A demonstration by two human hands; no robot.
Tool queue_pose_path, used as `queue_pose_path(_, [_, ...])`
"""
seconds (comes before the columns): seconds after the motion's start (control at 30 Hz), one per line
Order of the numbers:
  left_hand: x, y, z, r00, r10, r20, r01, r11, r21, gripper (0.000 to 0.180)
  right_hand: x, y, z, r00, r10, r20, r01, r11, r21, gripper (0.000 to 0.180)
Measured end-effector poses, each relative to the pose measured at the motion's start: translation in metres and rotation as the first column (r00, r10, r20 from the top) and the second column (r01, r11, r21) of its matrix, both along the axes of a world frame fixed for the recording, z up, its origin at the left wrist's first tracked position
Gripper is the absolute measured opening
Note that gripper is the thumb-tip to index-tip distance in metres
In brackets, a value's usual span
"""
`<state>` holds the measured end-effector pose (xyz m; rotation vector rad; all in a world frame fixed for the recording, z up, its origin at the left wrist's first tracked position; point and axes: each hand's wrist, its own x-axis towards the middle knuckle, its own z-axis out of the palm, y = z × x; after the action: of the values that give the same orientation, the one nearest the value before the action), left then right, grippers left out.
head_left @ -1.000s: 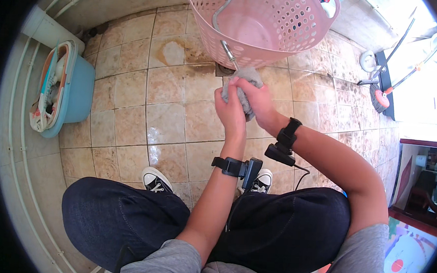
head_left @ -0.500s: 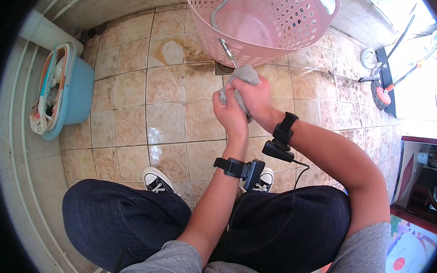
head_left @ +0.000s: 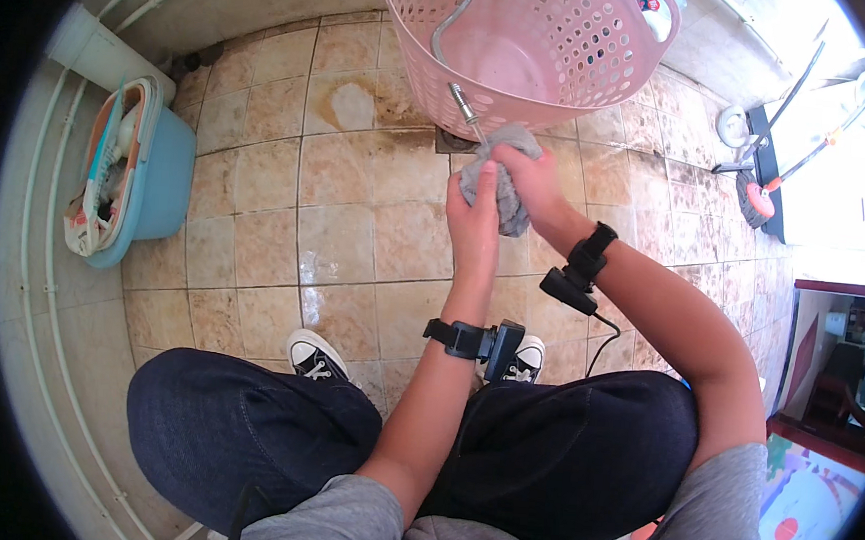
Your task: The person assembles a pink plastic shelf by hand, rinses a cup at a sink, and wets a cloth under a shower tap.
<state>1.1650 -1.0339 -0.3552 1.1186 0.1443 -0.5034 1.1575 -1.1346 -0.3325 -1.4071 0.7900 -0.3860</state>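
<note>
A bunched grey cloth (head_left: 502,190) is squeezed between both my hands above the tiled floor. My left hand (head_left: 472,228) grips its lower side, and my right hand (head_left: 527,177) closes over its top. A thin metal hose (head_left: 453,49) hangs out of the pink perforated basket (head_left: 555,50) just beyond the cloth, and its end nearly touches the cloth. Both wrists carry black straps with small devices. My knees in dark jeans are below.
A light blue tub (head_left: 146,178) with cloth and other items stands at the left by a white pipe (head_left: 95,46). Wet beige tiles (head_left: 336,225) lie between. Mop-like tools (head_left: 770,182) lie at the right, by a doorway.
Both hands with the cloth have stayed close together and shifted slightly nearer the basket and hose end; the cloth is being wrung and turned.
</note>
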Motion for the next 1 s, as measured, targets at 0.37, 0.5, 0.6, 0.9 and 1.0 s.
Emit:
queue_pose_path(0.37, [0.024,0.029,0.001,0.846,-0.466,0.259,0.481,0.876,0.005,0.089,-0.013,-0.015,0.027,0.934,0.335,-0.125,-0.317,0.938,0.142,0.033])
queue_pose_path(0.5, [0.026,0.035,-0.003,0.858,-0.441,0.264,0.447,0.894,0.043,0.089,-0.006,-0.005,0.029,0.913,0.391,-0.114,-0.36,0.906,0.222,0.036])
queue_pose_path(0.6, [0.031,0.038,-0.01,0.87,-0.463,0.169,0.463,0.886,0.043,0.085,0.001,-0.003,0.014,0.921,0.359,-0.153,-0.317,0.917,0.243,0.042])
queue_pose_path(0.9, [0.043,0.047,-0.021,0.919,-0.383,0.094,0.37,0.92,0.132,0.063,0.027,0.004,-0.016,0.923,0.305,-0.232,-0.273,0.949,0.16,0.047])
queue_pose_path(1.0, [0.049,0.051,-0.021,0.916,-0.4,0.046,0.389,0.909,0.152,0.06,0.032,0.001,-0.022,0.903,0.362,-0.23,-0.355,0.932,0.074,0.045])
